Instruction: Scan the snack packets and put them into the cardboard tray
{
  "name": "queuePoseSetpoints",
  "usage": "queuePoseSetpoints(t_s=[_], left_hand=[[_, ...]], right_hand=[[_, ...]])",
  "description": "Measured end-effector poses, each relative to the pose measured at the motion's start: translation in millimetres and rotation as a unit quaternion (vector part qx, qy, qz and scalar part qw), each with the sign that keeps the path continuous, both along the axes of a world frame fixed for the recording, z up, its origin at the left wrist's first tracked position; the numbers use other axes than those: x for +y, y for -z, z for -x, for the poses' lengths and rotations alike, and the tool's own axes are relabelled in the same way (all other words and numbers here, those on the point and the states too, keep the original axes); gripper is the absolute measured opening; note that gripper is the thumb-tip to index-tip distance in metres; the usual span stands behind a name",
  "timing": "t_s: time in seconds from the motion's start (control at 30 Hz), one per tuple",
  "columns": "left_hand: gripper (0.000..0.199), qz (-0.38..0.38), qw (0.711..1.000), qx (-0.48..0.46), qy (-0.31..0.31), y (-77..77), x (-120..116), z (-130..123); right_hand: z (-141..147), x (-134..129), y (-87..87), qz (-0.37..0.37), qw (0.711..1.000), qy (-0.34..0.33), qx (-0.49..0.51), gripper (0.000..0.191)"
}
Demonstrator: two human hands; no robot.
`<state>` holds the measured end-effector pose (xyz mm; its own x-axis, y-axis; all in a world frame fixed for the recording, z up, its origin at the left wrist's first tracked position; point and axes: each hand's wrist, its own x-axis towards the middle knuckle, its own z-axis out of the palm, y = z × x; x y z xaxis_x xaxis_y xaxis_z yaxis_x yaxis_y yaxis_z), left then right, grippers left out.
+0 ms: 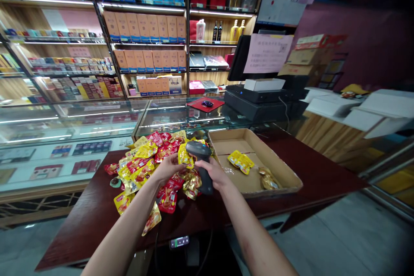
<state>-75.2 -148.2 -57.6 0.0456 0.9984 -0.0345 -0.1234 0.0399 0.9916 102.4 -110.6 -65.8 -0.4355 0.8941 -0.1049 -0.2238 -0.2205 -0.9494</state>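
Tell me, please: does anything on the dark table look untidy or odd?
Slightly: red, yellow and gold packets look untidy, overlapping at different angles in a loose heap beside the cardboard tray. I see no spill.

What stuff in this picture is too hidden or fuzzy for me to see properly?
All in the head view:
- Small print on the yellow packet: too small, partly covered by the left hand.
- Part of the scanner's handle: behind the right hand.
- Bottom of the packet pile: under the top packets.
- Words on the pale sheet: blurred.
- Labels on the stacked cartons: blurred.
- Upper arms: cut off by the bottom edge.
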Motion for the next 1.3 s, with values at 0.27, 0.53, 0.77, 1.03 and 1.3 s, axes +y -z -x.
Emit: queuePoseSetpoints(t_s=[0.27,0.53,0.77,1.03,1.3], left_hand=[[0.078,-0.046,0.998,0.020,-0.044,1.4,5,-3],[0.072,-0.052,0.986,0.146,-0.065,6.9,13,6],[0.067,-0.115,0.968,0.162,-0.151,10.7,39,7],[0.062,-0.129,0.978,0.115,-0.119,16.9,51,5],[0.062,-0.125,0.969,0.156,-0.146,25.2,45,12]], right_hand=[[6,12,-11.5,0.046,0.998,0.004,0.052,0.028],[5,18,-15.4,0.031,0.999,0.007,0.023,0.021],[16,-18,-41.4,-0.090,0.992,0.080,-0.026,0.019],[31,-56,-36.0,0.089,0.991,0.015,0.097,0.039],[32,-67,-32.8,0.093,0.992,0.039,0.076,0.047]])
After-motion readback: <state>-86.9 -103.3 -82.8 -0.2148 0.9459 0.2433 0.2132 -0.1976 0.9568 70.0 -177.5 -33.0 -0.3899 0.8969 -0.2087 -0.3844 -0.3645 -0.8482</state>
